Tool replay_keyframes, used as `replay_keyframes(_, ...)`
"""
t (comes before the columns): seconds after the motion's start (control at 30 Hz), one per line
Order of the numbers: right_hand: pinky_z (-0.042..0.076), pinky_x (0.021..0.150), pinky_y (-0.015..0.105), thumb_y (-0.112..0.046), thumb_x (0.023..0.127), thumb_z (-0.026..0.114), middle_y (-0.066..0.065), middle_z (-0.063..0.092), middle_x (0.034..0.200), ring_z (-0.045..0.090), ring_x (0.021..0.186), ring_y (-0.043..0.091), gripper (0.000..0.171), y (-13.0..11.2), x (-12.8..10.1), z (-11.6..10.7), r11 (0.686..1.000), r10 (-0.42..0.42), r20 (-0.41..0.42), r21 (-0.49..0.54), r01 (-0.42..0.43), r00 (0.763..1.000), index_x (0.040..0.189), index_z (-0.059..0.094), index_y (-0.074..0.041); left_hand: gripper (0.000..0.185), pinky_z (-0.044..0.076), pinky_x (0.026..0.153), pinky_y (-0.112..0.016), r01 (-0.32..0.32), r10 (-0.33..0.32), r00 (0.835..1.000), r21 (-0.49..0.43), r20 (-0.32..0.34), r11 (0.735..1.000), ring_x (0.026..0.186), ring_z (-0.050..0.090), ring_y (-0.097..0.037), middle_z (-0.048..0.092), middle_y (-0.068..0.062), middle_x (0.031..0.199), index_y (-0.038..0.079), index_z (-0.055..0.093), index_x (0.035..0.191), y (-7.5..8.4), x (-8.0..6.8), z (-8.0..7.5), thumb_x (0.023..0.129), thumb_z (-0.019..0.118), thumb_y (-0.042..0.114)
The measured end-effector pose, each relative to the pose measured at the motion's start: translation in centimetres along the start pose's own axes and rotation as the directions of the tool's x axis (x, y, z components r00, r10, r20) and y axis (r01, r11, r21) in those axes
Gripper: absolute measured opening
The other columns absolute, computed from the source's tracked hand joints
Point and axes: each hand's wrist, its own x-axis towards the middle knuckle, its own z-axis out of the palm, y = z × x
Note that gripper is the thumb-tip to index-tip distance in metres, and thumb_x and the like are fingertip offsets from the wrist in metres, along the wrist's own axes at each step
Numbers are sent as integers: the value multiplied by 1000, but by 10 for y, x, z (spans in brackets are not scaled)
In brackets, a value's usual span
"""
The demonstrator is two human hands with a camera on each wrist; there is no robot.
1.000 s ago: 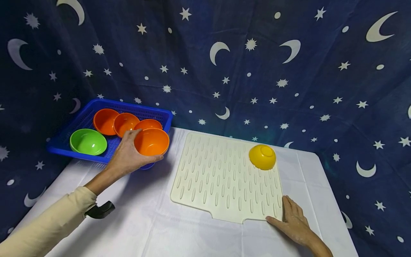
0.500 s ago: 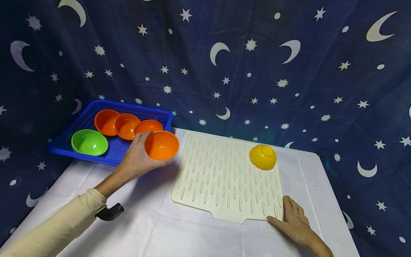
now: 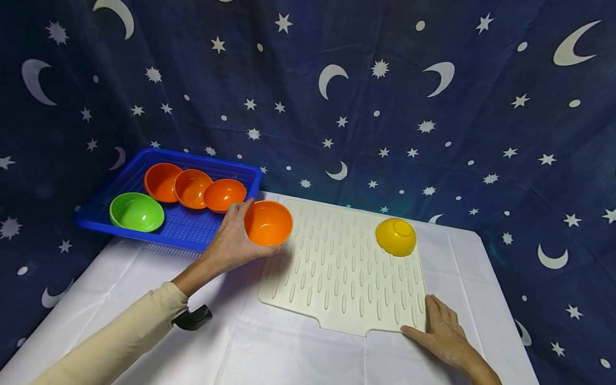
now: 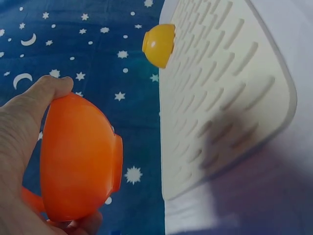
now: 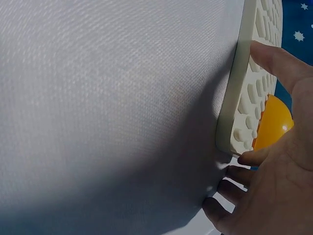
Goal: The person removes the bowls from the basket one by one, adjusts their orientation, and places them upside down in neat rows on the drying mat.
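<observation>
My left hand (image 3: 237, 240) grips an orange bowl (image 3: 269, 224) by its rim, thumb on the near side and fingers at the far side. The bowl is held in the air, mouth up, over the left edge of a cream ribbed drying mat (image 3: 337, 267); the left wrist view shows its outer side (image 4: 80, 156). A yellow bowl (image 3: 395, 237) lies upside down at the mat's far right corner. At the near right corner my right hand (image 3: 441, 332) rests, thumb on the mat's front edge and fingers along its right side.
A blue basket (image 3: 192, 243) stands at the back left. Inside it are a green bowl (image 3: 137, 212) and three orange bowls, the nearest to my hand (image 3: 225, 195) on the right. A star-and-moon cloth (image 3: 298, 96) hangs behind the white-covered table (image 3: 269, 347).
My left hand has carried the orange bowl rightward, from the basket's right edge to above the mat's left side. The right hand stays at the mat's corner.
</observation>
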Motion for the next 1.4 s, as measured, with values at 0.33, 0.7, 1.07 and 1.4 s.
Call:
replay_keyframes(0.33,18,103,80,-58,84,76,43,10,152,11,136,63,120,-3,-1,-3,999,-41,-43,-21,41,998,151,14,19,121,51,93,-58,52,-49,998,-66,47,996,115,54,-42,37,-19,141,0,33,155,9,-2,19,63,93,49)
replay_keyframes(0.7,19,103,80,-59,83,77,44,11,151,13,134,63,121,-2,-1,-4,999,-48,-44,-24,47,998,150,14,20,123,50,94,-58,78,-72,993,-64,89,995,118,52,-41,38,-21,141,-1,30,155,16,-8,46,61,94,47)
replay_keyframes(1.07,15,106,77,-55,81,80,47,9,151,12,134,64,127,-4,1,-6,999,-48,-48,-23,47,998,148,7,24,116,53,92,-52,76,-58,991,-154,120,985,111,57,-36,38,-17,136,0,37,150,31,-12,72,60,96,44)
replay_keyframes(1.4,18,104,76,-55,85,76,41,18,151,19,135,58,113,-26,-1,-6,994,-109,-121,0,110,987,151,18,16,118,54,88,-49,80,-52,988,-201,143,976,106,58,-35,35,-16,136,5,37,152,41,-22,98,58,95,48)
